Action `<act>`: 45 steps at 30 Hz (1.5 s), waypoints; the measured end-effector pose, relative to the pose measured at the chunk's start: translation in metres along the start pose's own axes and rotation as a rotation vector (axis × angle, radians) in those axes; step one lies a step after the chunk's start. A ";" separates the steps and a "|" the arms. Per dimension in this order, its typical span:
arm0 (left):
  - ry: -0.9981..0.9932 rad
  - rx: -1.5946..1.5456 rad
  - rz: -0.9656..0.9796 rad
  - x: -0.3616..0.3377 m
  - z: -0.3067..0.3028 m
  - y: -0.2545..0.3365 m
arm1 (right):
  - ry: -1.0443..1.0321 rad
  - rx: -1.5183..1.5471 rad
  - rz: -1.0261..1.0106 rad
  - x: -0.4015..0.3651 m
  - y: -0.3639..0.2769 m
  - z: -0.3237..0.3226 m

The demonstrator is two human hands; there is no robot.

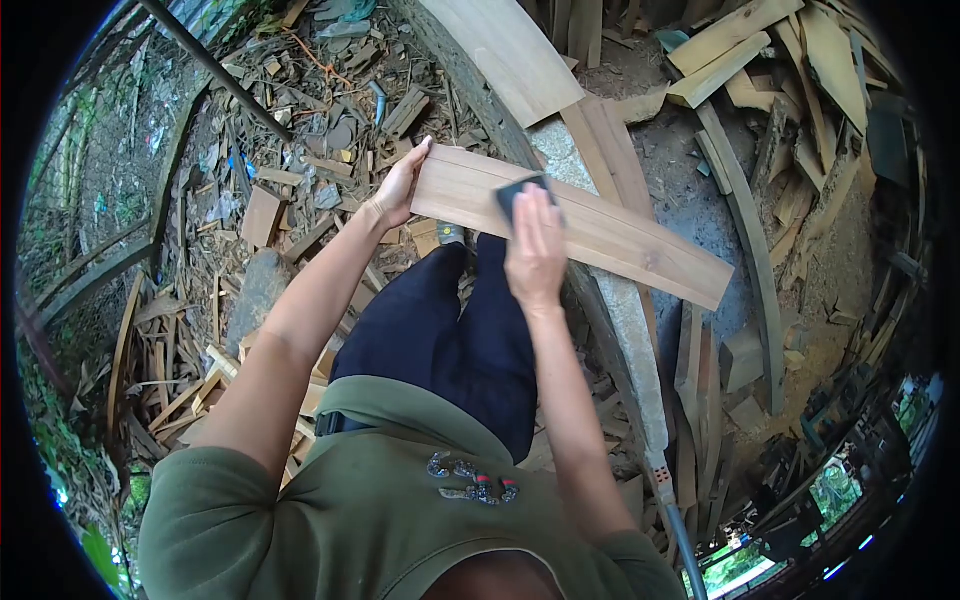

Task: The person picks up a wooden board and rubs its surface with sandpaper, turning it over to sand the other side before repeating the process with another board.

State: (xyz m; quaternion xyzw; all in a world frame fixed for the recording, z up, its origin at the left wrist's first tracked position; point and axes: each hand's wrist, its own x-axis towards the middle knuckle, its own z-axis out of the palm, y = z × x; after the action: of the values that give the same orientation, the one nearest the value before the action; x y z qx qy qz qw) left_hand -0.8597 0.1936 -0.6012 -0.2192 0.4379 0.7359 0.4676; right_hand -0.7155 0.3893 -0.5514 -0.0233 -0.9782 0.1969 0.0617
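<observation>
Around plank, wood scraps, fingers half-hiding perhaps sandpaper

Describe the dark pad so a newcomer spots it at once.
Start at the long, pale board in front of the person, its one end held by the left hand. Partway along its face is the right hand, covering part of a small pad. The pad's near-black colour and straight edges set it apart from the pale wood around it.
</observation>
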 end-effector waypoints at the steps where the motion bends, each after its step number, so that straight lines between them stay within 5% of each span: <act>1: -0.008 0.003 -0.003 -0.006 0.008 0.005 | 0.049 -0.036 0.078 -0.008 0.020 -0.010; 6: -0.071 -0.046 -0.015 -0.014 0.015 0.010 | 0.306 -0.102 0.625 -0.050 0.090 -0.021; 15: -0.098 -0.179 -0.064 -0.017 0.012 0.011 | 0.061 0.218 -0.030 0.049 -0.079 0.033; 18: -0.122 -0.121 -0.035 -0.017 0.016 0.011 | 0.005 0.211 -0.067 0.030 -0.035 0.008; 23: -0.104 -0.077 -0.007 -0.014 0.013 0.009 | 0.099 -0.043 0.291 -0.019 0.015 -0.009; 29: -0.196 -0.198 -0.069 -0.020 0.007 0.015 | 0.089 0.196 -0.036 0.036 -0.083 0.034; 32: -0.218 -0.120 -0.056 -0.027 0.017 0.020 | -0.045 0.248 -0.177 0.026 -0.075 0.019; 38: -0.112 0.102 -0.040 -0.021 0.015 0.011 | -0.067 -0.004 0.024 -0.066 0.027 -0.034; 41: -0.120 0.091 -0.026 -0.021 0.017 0.012 | -0.001 0.033 0.104 -0.058 0.009 -0.021; 45: -0.117 0.028 -0.056 -0.015 0.015 0.012 | 0.017 0.206 -0.059 -0.001 -0.050 0.015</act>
State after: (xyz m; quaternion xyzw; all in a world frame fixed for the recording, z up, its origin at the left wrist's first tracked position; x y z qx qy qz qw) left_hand -0.8620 0.1963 -0.5768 -0.1814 0.4140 0.7279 0.5156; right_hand -0.7173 0.3373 -0.5464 0.0103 -0.9524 0.2945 0.0779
